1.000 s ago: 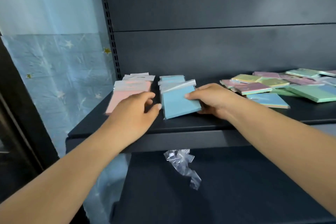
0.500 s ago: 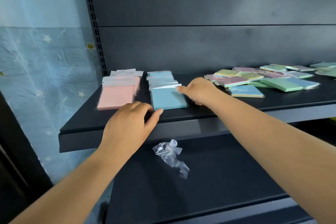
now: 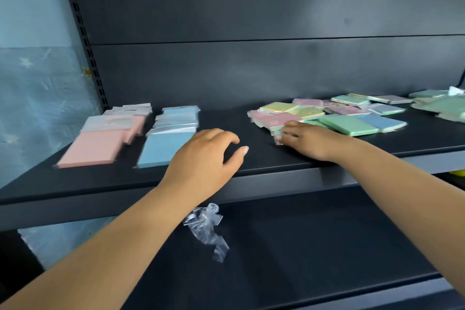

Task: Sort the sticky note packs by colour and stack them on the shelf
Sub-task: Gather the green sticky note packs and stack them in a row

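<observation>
On the dark shelf (image 3: 271,158) a pink stack of sticky note packs (image 3: 90,148) lies at the left, with a blue stack (image 3: 163,150) right beside it. A loose mixed pile of pink, yellow, green and blue packs (image 3: 349,124) spreads over the shelf's right part. My right hand (image 3: 309,141) lies palm down at the pile's near left corner, its blurred fingertips touching a pink-topped pack (image 3: 274,121). My left hand (image 3: 201,158) hovers over the shelf's front, just right of the blue stack, fingers loosely curled and holding nothing.
A crumpled piece of clear plastic wrap (image 3: 206,229) lies on the lower shelf (image 3: 327,246). The shelf's dark back panel (image 3: 251,70) rises behind the packs. A perforated upright (image 3: 83,40) and a blue starred wall (image 3: 37,108) stand at the left.
My right hand has let go of the blue pack on the blue stack and moved right to the mixed pile. My left hand has drifted right, away from the stacks.
</observation>
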The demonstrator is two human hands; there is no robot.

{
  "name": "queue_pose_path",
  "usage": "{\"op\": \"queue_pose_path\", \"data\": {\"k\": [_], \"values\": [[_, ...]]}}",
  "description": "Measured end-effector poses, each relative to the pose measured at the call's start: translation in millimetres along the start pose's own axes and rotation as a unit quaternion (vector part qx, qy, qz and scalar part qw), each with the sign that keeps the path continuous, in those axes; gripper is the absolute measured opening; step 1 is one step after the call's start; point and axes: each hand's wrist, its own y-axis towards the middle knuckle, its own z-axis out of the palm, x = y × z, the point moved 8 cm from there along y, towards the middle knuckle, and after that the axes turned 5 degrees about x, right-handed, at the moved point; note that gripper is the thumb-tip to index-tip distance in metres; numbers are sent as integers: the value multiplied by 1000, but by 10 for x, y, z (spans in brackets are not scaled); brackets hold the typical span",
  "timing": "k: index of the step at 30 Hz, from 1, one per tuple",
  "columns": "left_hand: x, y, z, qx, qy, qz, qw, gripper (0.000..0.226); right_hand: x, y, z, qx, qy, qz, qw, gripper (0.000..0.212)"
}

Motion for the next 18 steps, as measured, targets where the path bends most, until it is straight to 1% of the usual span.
{"op": "queue_pose_path", "data": {"k": [2,4,5,7,9,10,11,13,15,18], "values": [[-124,235,163,36,-22,-29,999,35,-120,-51,-141,-26,69,-27,997,37],[-237,494,347,84,-42,-72,993,37,-334,-87,-327,-59,143,-56,986,37],[-273,615,454,112,-46,-96,988,41,-451,-101,-410,-72,146,-72,984,37],[-299,780,706,189,-55,-150,969,57,-683,-101,-496,-72,77,-79,991,38],[-398,909,974,260,-75,-187,944,78,-979,-79,-530,-31,-1,-65,997,47],[-420,937,1064,279,-87,-194,936,86,-1072,-82,-512,-3,-7,-55,998,53],[-426,953,1115,287,-93,-192,934,90,-1131,-80,-483,23,4,-44,999,57],[-470,1018,1237,302,-75,-194,930,91,-1276,-87,-477,43,29,-38,998,60],[-516,1070,1302,312,-54,-191,929,87,-1426,-60,-523,23,29,-32,999,59],[-521,1150,1372,322,-61,-184,927,85,-1602,-45,-647,-28,24,-12,999,61]]}}
